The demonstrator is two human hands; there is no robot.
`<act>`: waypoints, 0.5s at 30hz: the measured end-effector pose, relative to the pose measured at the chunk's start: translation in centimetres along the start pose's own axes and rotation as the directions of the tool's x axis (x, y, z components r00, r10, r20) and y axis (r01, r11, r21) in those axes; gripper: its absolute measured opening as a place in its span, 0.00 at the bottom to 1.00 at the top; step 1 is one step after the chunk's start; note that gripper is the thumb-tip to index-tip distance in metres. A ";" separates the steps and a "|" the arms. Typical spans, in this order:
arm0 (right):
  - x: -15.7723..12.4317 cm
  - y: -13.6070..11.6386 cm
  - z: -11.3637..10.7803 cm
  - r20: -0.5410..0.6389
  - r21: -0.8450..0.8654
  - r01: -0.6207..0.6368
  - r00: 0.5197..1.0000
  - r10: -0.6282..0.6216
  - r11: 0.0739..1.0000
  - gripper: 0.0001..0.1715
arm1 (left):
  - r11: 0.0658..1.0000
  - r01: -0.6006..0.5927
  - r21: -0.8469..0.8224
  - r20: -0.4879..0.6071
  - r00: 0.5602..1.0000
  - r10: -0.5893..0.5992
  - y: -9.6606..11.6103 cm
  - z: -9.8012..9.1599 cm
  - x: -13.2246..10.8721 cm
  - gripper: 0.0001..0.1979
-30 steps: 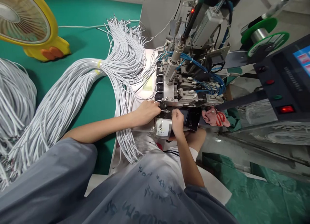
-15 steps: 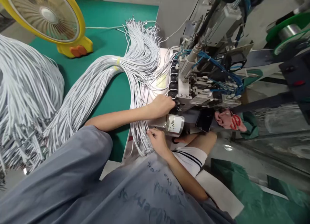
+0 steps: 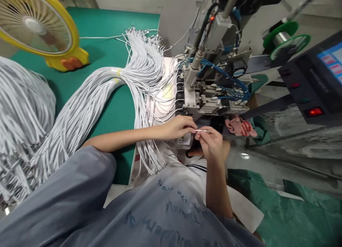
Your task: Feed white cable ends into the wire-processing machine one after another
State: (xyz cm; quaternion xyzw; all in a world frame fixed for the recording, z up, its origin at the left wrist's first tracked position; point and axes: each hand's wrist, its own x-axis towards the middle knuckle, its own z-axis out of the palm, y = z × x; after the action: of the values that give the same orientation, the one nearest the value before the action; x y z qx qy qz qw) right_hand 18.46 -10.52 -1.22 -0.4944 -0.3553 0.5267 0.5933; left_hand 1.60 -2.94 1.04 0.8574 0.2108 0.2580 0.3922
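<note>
My left hand [image 3: 179,127] and my right hand [image 3: 213,142] meet in front of the machine. A short length of white cable [image 3: 203,130] shows between their fingertips, pinched from both sides. Most of that cable is hidden by the fingers. Just above the hands, several white cables lie in the black holders along the front of the wiring machine [image 3: 190,99]. Beneath my left forearm hangs a bundle of loose white cables [image 3: 150,152]. A silver can with a white label [image 3: 185,140] stands below my left hand, partly covered.
A yellow fan [image 3: 68,63] stands on the green table mat [image 3: 107,19]. Thick white cable bundles [image 3: 80,111] spread over the left side. At right are a control box [image 3: 312,86] with a lit red switch, a green wire spool [image 3: 290,27] and a pink cloth [image 3: 237,126].
My left hand has drawn back from the machine's front. My right hand has risen from the hanging cables to meet it, and a cable end now shows between them. The view has shifted right.
</note>
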 end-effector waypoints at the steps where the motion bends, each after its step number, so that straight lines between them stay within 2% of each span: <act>1: 0.0 -0.1 0.3 0.025 0.101 -0.018 1.000 0.015 0.995 0.11 | 1.000 -0.014 -0.003 -0.005 1.000 0.014 0.1 -0.1 0.1 0.09; 3: 0.0 -0.1 0.8 0.075 0.220 -0.052 0.996 0.036 0.974 0.16 | 0.999 -0.049 0.009 -0.036 0.998 0.049 0.4 -0.3 0.1 0.09; 5: 0.0 0.0 1.0 0.101 0.263 -0.079 0.993 0.054 0.962 0.20 | 0.996 -0.084 0.025 -0.071 0.994 0.085 0.6 -0.4 0.1 0.09; 10: 0.0 0.1 0.9 0.075 0.319 -0.110 0.993 0.090 0.941 0.19 | 0.993 -0.119 0.021 -0.125 0.985 0.120 0.3 0.0 0.0 0.09; 15: 0.4 -0.5 0.5 0.178 0.361 -0.233 0.968 0.178 0.903 0.19 | 0.990 -0.140 0.017 -0.134 0.981 0.141 0.2 0.1 0.0 0.09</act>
State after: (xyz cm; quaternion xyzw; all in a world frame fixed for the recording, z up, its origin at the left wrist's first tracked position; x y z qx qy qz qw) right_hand 18.17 -9.98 -0.65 -0.3668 -0.2334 0.6785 0.5921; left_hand 1.65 -3.13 1.16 0.8523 0.1767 0.3414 0.3547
